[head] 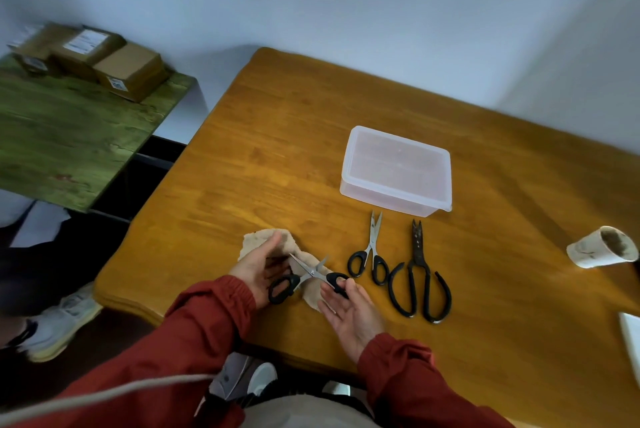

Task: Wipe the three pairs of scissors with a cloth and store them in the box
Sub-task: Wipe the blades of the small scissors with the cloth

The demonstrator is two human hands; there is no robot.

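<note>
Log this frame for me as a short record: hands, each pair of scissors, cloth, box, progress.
left hand: on the cloth beside one blade; grip unclear
right hand: thumb and fingers pinch one handle of the open scissors
small scissors: lying on the table, just in front of the box
large black scissors: lying on the table, right of the small scissors
box: lid on
progress: no scissors stored yet
</note>
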